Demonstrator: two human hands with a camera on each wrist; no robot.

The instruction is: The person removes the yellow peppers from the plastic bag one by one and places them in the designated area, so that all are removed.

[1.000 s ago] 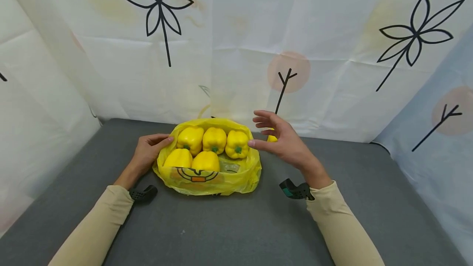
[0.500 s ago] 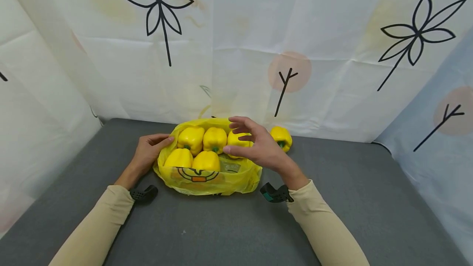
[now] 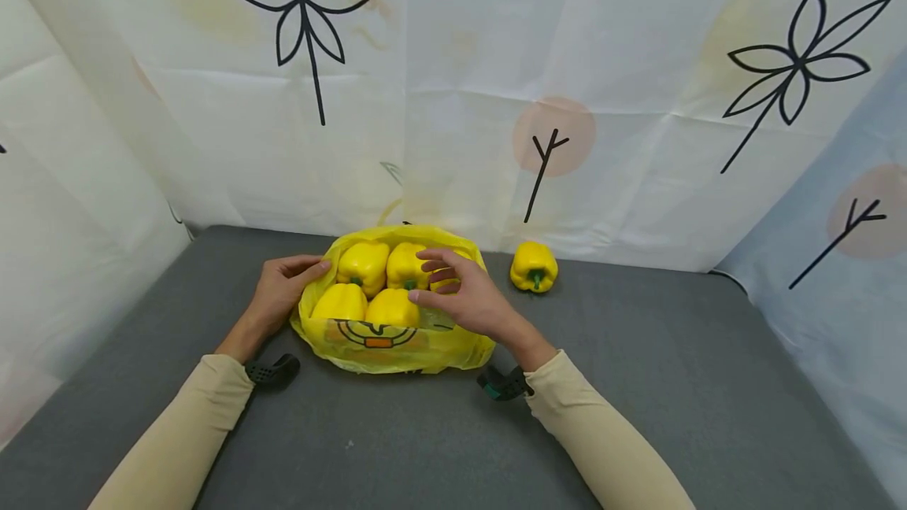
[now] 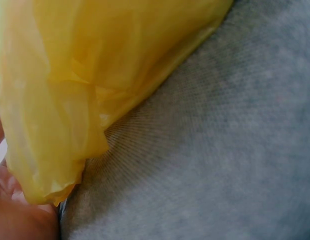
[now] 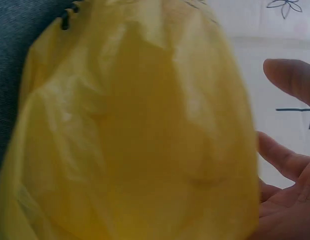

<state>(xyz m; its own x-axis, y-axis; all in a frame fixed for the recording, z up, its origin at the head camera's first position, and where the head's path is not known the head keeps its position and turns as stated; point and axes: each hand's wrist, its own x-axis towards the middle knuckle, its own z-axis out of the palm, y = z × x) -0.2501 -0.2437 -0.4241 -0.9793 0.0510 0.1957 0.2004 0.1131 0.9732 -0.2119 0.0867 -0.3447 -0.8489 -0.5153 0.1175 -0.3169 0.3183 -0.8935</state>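
A yellow plastic bag (image 3: 425, 352) lies with its mouth wide open on the table, several yellow bell peppers (image 3: 363, 266) inside it. My left hand (image 3: 279, 290) pinches the bag's left rim, thumb on the inner side. In the left wrist view the bag's side (image 4: 120, 60) hangs beside part of that hand (image 4: 25, 215). Over the bag's right half is my right hand (image 3: 471, 297), fingers apart and holding nothing, partly hiding the rightmost pepper. Thumb and fingers show spread behind the yellow film (image 5: 140, 125) in the right wrist view.
One more yellow bell pepper (image 3: 533, 266) sits on the grey table (image 3: 397, 447) to the right of the bag, near the back edge. A white curtain (image 3: 453, 46) printed with flowers stands behind and on both sides.
My right hand has moved left from beside the bag to over its peppers, uncovering the lone pepper at the right. The left hand stays at the rim.
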